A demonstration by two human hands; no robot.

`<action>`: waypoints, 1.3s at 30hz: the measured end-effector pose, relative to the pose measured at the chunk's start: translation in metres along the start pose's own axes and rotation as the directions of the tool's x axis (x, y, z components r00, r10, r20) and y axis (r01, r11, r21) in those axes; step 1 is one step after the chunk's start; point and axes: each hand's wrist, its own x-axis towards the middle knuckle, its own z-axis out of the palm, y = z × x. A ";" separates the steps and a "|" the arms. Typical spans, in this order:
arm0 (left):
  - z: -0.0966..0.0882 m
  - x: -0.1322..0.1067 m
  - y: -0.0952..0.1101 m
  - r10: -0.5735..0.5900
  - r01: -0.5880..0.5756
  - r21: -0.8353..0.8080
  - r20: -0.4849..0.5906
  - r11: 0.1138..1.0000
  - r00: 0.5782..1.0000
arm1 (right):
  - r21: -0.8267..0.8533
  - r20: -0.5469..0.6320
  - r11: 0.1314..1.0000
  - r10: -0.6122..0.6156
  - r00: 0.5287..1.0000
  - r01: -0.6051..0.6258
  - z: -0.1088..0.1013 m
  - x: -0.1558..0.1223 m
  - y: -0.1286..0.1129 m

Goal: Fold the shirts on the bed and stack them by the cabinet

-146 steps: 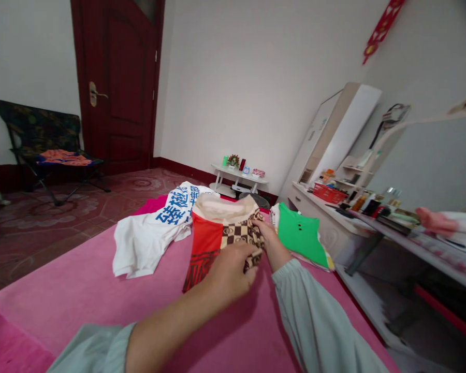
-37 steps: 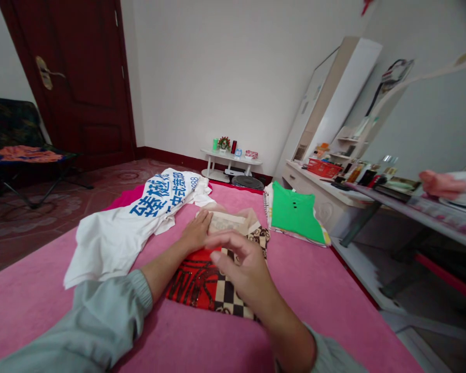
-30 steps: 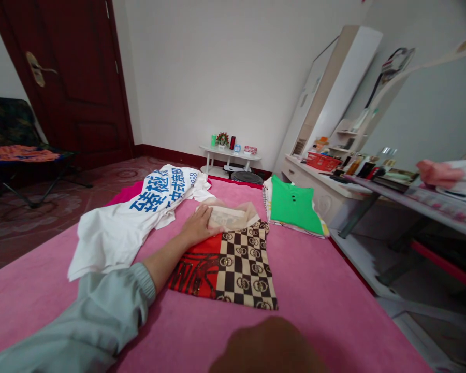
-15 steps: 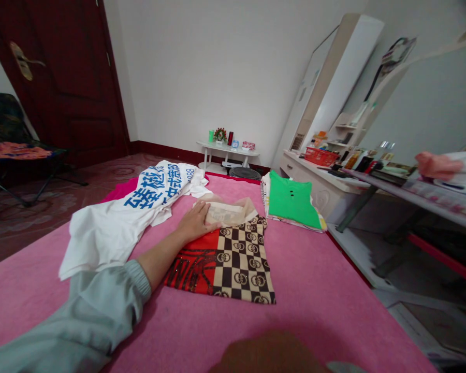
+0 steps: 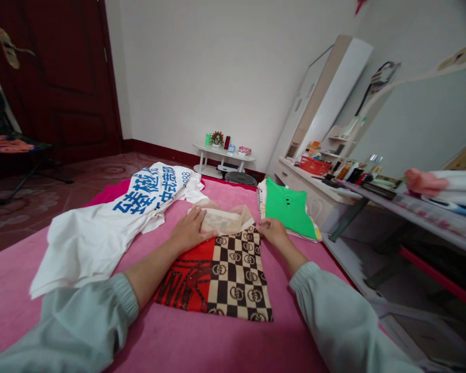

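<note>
A folded red and black-and-beige checkered shirt (image 5: pixel 236 272), with a sheer beige neck part (image 5: pixel 227 220), lies in front of me on the pink bed cover. My left hand (image 5: pixel 189 228) rests open on its upper left side, fingers stretched over the sheer fabric. At the upper right corner, my right hand (image 5: pixel 272 231) has its curled fingers pinching the shirt's edge. To the left spreads a white T-shirt (image 5: pixel 89 241) with blue lettering.
A stack of folded clothes topped by a green shirt (image 5: pixel 285 207) sits at the right edge of the bed. Beyond are a small white table (image 5: pixel 221 151) and a dresser with a red basket (image 5: pixel 314 166). A folding chair (image 5: pixel 8 145) stands at left.
My right hand has come up from the bottom edge to the shirt's upper right corner. My left hand stays on the shirt. The view has shifted slightly.
</note>
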 end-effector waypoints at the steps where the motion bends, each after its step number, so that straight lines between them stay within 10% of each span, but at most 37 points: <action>1: 0.000 0.000 0.000 -0.003 0.003 0.000 0.000 1.000 1.000 | -0.037 0.026 0.999 -0.014 1.000 0.015 0.000 0.005 0.003; 8: 0.001 0.001 0.001 -0.015 0.015 0.003 -0.003 1.000 1.000 | -0.166 0.111 0.981 -0.086 0.990 0.104 0.009 0.028 0.001; 21: 0.000 0.001 -0.004 -0.007 -0.017 -0.184 -0.132 0.983 0.991 | -0.612 0.046 0.791 0.002 0.999 0.027 0.001 -0.030 -0.024; 29: -0.007 0.002 -0.016 -0.251 0.117 -0.330 -0.398 0.937 0.882 | -0.595 0.137 0.803 0.128 0.982 -0.022 -0.004 -0.091 -0.039; 39: -0.051 -0.040 0.002 -0.391 0.370 -0.324 0.000 0.871 0.920 | -0.435 0.215 0.900 0.083 0.973 0.020 -0.007 -0.093 -0.040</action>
